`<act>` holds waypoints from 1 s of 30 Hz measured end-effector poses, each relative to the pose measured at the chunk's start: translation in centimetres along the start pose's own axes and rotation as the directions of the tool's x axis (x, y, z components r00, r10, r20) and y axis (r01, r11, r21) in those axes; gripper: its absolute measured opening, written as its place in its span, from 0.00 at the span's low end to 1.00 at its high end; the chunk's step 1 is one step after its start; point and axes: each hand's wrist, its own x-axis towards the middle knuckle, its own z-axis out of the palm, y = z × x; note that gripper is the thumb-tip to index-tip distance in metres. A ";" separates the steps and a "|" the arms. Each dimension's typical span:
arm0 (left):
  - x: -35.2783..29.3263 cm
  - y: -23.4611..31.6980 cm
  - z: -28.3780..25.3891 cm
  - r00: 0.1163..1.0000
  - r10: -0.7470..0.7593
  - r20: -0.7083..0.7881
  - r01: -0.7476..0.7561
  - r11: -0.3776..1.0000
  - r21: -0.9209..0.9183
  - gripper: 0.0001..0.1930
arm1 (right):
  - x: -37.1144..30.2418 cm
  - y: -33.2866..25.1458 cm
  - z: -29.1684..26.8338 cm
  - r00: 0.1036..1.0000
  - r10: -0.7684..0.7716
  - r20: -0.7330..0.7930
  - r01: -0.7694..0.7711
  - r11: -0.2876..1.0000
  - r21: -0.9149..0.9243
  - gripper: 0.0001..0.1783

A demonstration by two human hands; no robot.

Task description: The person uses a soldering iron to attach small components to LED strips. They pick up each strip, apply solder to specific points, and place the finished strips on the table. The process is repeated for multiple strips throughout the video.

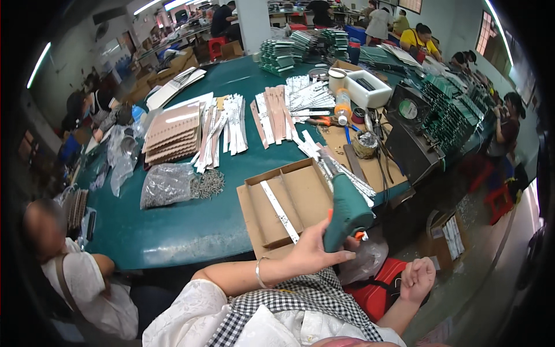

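Note:
My left hand [312, 252], with a bangle at its wrist, is closed round the handle of a green pistol-shaped power tool [347, 208] with orange parts. The tool's front end points away over the table. Below it lies an open cardboard tray [272, 231] with a divider and one white strip [280, 211] inside. My right hand [417, 280] is held off the table at the lower right, its fingers curled in. Whatever may be inside them is hidden. A red bag [376, 292] is beside that hand.
On the green table [191, 234] lie pale strips [277, 115], stacked brown boards [173, 130] and a bag of screws [167, 186]. Tools and an orange-labelled bottle [342, 106] sit on cardboard at right, near piled green boards [451, 110]. A person [87, 277] sits at left.

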 end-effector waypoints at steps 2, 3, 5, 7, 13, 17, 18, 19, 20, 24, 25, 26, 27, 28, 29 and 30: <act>0.3 0.3 1.1 0.999 -0.018 0.040 0.018 1.000 0.008 0.27 | 0.2 1.0 3.6 0.997 -0.003 0.074 0.020 0.973 -0.231 0.14; 0.1 0.3 1.3 0.999 0.043 0.001 -0.043 0.997 0.061 0.25 | 0.2 2.2 5.2 0.993 0.068 0.092 -0.039 0.956 -0.289 0.10; -0.6 0.1 1.5 0.984 0.168 -0.061 -0.153 0.970 0.190 0.23 | 0.8 5.2 8.8 0.967 0.107 0.233 0.057 0.796 -0.602 0.06; -0.9 0.3 0.7 0.957 0.235 -0.170 -0.183 0.944 0.274 0.17 | 1.3 7.5 10.8 0.907 0.063 0.416 0.247 0.722 -0.647 0.10; -2.3 0.4 -1.6 0.932 0.132 -0.336 -0.085 0.985 0.150 0.10 | 0.9 8.7 12.0 0.936 0.277 0.218 -0.095 0.794 -0.600 0.09; -2.6 -0.6 -2.6 0.931 0.011 -0.364 -0.038 0.997 -0.064 0.10 | 1.5 9.5 13.6 0.889 0.289 0.356 0.014 0.758 -0.652 0.11; -2.6 -0.7 -2.7 0.923 0.029 -0.384 -0.061 0.995 -0.072 0.10 | 1.6 9.7 13.6 0.868 0.301 0.396 0.051 0.739 -0.672 0.11; -2.6 -0.6 -2.8 0.913 0.044 -0.405 -0.083 0.993 -0.079 0.10 | 1.6 9.7 13.4 0.867 0.336 0.369 0.009 0.729 -0.685 0.11; -2.4 -0.5 -2.9 0.903 0.058 -0.426 -0.104 0.991 -0.086 0.11 | 1.6 9.6 13.2 0.864 0.370 0.342 -0.032 0.718 -0.696 0.11; -1.7 0.3 -4.1 0.844 0.208 -0.495 -0.261 0.965 -0.040 0.08 | 1.6 9.3 13.5 0.857 0.384 0.342 -0.056 0.731 -0.680 0.10; -1.5 0.5 -4.4 0.834 0.218 -0.507 -0.286 0.956 -0.059 0.08 | 1.5 9.3 13.3 0.851 0.407 0.332 -0.078 0.723 -0.687 0.10; -1.3 0.5 -4.7 0.824 0.227 -0.519 -0.310 0.947 -0.078 0.07 | 1.4 9.3 12.9 0.843 0.430 0.322 -0.100 0.714 -0.693 0.10; -1.1 0.6 -4.9 0.813 0.236 -0.532 -0.335 0.937 -0.097 0.07 | 1.4 9.3 12.5 0.835 0.453 0.312 -0.121 0.705 -0.699 0.11; -1.0 1.0 -4.9 0.818 0.241 -0.522 -0.339 0.936 -0.099 0.09 | 1.1 9.3 11.8 0.833 0.474 0.285 -0.201 0.739 -0.643 0.10; -0.7 1.2 -5.1 0.817 0.239 -0.524 -0.352 0.928 -0.125 0.11 | 0.8 9.5 11.0 0.828 0.497 0.258 -0.278 0.765 -0.581 0.10; -0.5 1.3 -5.3 0.816 0.237 -0.527 -0.365 0.919 -0.152 0.12 | 0.7 9.4 10.5 0.821 0.521 0.233 -0.351 0.783 -0.513 0.09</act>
